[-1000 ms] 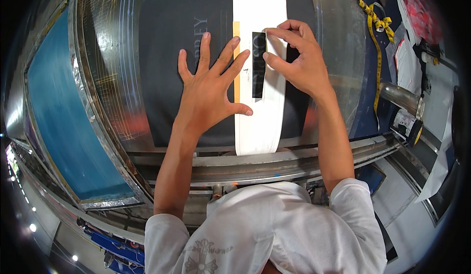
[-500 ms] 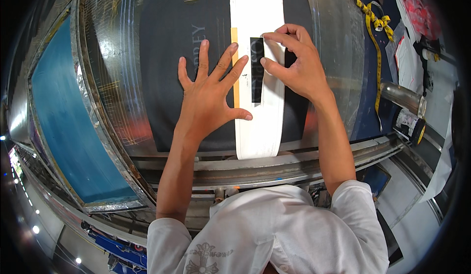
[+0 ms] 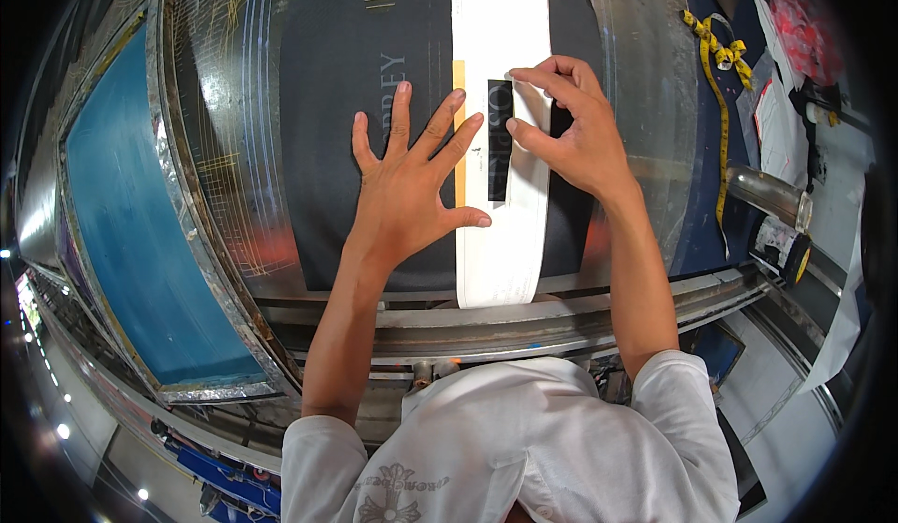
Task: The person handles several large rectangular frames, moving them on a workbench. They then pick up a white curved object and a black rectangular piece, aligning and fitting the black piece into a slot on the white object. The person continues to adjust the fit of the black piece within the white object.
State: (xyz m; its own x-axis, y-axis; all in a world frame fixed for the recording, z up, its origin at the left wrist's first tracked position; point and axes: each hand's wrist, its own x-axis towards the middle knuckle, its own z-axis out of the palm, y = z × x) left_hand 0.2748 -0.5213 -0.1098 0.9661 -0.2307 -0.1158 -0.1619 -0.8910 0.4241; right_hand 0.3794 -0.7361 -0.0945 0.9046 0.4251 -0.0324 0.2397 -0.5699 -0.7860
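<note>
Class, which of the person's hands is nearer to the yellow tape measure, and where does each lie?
Right. The right hand is left of the tape measure, at the white strip; the left hand is farther left, spread mostly over the dark sheet.

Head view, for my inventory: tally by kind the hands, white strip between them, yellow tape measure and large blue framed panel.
Hands (left hand, right hand): 2
White strip: 1
Yellow tape measure: 1
Large blue framed panel: 1
Total: 5

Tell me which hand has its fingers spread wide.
The left hand, fanned out over the dark sheet and white strip. The right hand is curled instead, thumb and forefinger at the right edge of the dark rectangle.
</note>
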